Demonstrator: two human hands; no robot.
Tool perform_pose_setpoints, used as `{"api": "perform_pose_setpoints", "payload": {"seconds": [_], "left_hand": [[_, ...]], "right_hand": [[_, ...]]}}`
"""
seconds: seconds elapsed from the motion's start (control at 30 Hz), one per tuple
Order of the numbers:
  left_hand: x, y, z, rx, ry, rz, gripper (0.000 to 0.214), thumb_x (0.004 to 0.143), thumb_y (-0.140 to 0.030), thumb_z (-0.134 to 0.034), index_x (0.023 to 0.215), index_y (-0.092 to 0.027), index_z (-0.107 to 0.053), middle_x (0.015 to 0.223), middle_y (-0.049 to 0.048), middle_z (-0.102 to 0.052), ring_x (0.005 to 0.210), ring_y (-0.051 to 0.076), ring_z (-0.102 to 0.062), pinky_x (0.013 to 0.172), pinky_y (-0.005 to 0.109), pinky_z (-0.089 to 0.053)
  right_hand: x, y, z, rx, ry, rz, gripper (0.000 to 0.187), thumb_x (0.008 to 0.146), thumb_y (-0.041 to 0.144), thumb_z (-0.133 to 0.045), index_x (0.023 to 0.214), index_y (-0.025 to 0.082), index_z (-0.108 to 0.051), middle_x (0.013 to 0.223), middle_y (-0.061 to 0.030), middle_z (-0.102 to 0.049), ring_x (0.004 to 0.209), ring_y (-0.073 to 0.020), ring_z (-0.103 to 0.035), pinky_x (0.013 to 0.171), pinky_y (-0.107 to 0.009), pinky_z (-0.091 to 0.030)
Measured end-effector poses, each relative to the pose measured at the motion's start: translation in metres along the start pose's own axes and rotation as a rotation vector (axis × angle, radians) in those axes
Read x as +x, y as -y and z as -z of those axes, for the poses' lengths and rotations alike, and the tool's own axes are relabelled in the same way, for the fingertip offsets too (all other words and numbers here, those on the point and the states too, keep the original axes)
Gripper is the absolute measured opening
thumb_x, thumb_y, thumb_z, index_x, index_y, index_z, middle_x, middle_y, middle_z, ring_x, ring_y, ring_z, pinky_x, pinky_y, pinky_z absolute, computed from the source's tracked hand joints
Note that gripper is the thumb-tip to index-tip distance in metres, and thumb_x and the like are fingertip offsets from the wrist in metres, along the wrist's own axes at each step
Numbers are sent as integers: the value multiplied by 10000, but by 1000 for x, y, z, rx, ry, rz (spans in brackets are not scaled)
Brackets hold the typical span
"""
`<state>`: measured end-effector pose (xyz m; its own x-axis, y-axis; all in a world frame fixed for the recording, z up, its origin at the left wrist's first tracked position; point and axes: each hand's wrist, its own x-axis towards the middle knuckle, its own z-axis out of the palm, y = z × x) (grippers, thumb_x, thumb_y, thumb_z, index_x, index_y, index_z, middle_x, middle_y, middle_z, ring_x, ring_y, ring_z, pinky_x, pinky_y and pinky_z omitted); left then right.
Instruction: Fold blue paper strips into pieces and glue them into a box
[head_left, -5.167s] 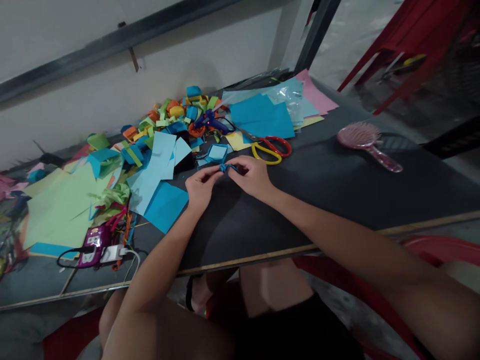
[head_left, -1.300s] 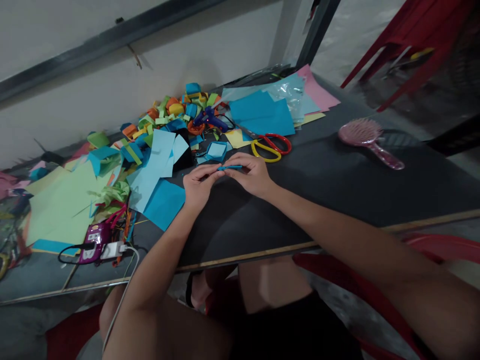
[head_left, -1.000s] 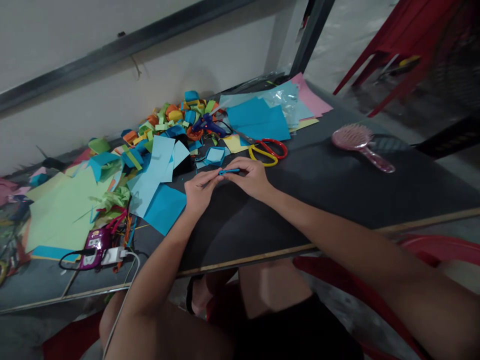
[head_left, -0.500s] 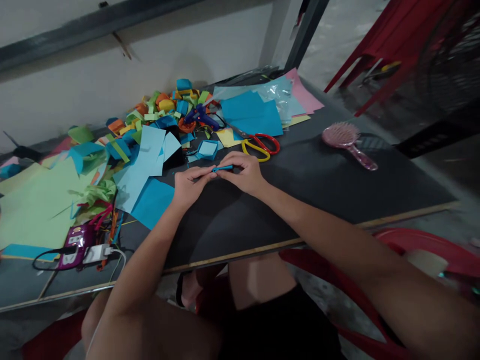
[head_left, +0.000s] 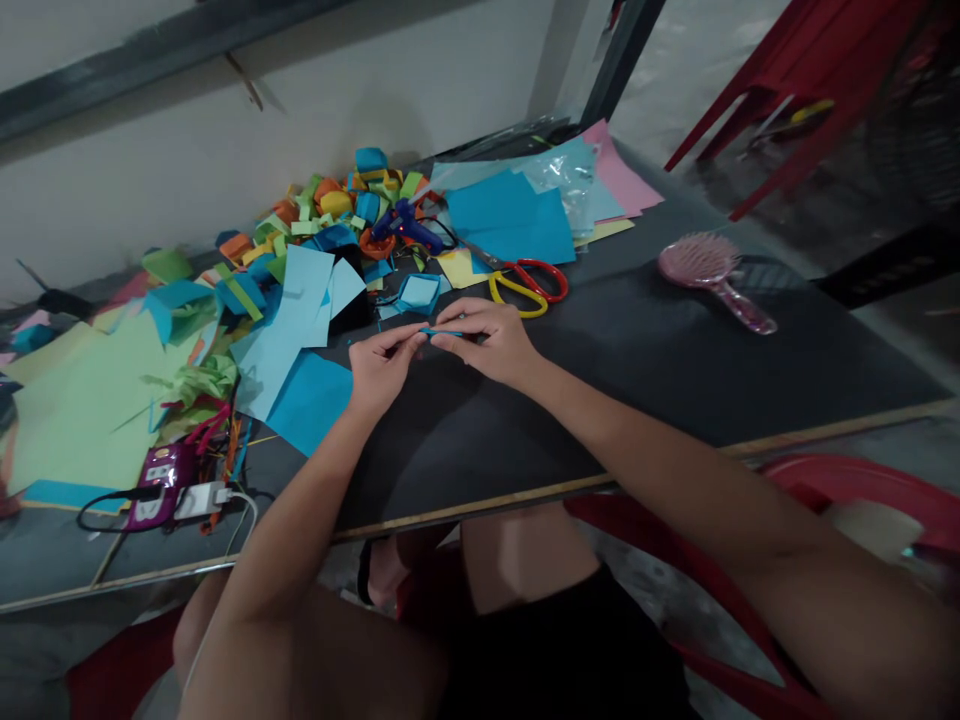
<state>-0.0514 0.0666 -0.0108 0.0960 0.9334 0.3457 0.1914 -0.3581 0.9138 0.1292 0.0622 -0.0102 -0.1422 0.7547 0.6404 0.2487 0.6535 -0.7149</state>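
Observation:
My left hand (head_left: 381,363) and my right hand (head_left: 487,342) meet over the dark table (head_left: 645,370), each pinching one end of a narrow blue paper strip (head_left: 439,332) folded flat between the fingertips. Just behind the hands lies a small blue paper box (head_left: 418,293). Red and yellow scissors (head_left: 525,284) rest to the right of that box. A blue glue gun (head_left: 405,226) lies further back among folded paper pieces.
A heap of coloured folded paper pieces (head_left: 315,220) and loose blue and green sheets (head_left: 97,400) cover the left and back of the table. A pink hairbrush (head_left: 712,275) lies at the right. A purple device with cables (head_left: 161,490) sits near the front left edge. Red plastic chairs (head_left: 787,90) stand beyond.
The blue paper was a crumpled bundle between my fingers five seconds ago; now it is pressed into a thin flat strip. Both hands stay in the same spot, and the camera has shifted slightly.

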Motion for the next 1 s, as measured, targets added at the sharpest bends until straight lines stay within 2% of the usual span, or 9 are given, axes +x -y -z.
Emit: {"api": "perform_pose_setpoints", "payload": {"seconds": [0.13,0.23,0.33,0.53,0.63,0.8,1.0], "left_hand": [[0,-3,-4,-40,-30,35,326,754,-469,-742,918,-192,-789,857,51,-774,669,172,-718,625,297,-630],[0,-3,-5,-54,-18,60,343,744,-480,-746,916,-186,-787,845,51,-772,672,176,-718,584,287,-625],[1,0,-4,-70,-28,61,343,741,-476,-751,928,-190,-785,831,43,-771,651,161,-713,621,294,-634],[7,10,0,-83,17,68,369,753,-487,-742,972,-192,-776,876,47,-773,684,163,-725,684,309,-639],[8,11,1,-81,-2,60,356,743,-471,-755,953,-184,-778,859,48,-774,674,158,-724,685,298,-635],[1,1,-5,-74,-130,-24,276,791,-422,-726,957,-207,-775,860,27,-774,707,148,-729,725,291,-633],[-7,-12,-10,-38,-176,-92,267,832,-431,-685,959,-213,-771,876,29,-769,706,143,-719,729,293,-623]], "right_hand": [[0,7,-3,-5,-26,-45,311,883,451,-616,776,204,-772,876,-63,-717,591,-102,-584,514,-254,-459],[0,7,-5,8,-33,-45,344,906,454,-578,771,203,-770,895,-72,-710,663,-126,-617,553,-266,-478],[0,3,-7,33,-31,-77,325,895,456,-591,791,212,-779,913,-68,-704,706,-137,-627,581,-272,-490],[-4,0,-13,17,-18,-166,322,892,473,-593,925,220,-788,986,-52,-701,547,-76,-524,547,-269,-456],[-5,3,-14,-25,-24,-166,332,907,469,-574,952,216,-785,934,-47,-708,529,-78,-514,541,-268,-439],[-5,7,-13,-82,-66,-123,311,926,448,-555,949,239,-783,737,-20,-691,600,-122,-582,573,-271,-437],[-7,10,-12,-87,-94,-47,309,929,448,-548,970,247,-779,718,-15,-699,614,-133,-603,584,-276,-453]]}}
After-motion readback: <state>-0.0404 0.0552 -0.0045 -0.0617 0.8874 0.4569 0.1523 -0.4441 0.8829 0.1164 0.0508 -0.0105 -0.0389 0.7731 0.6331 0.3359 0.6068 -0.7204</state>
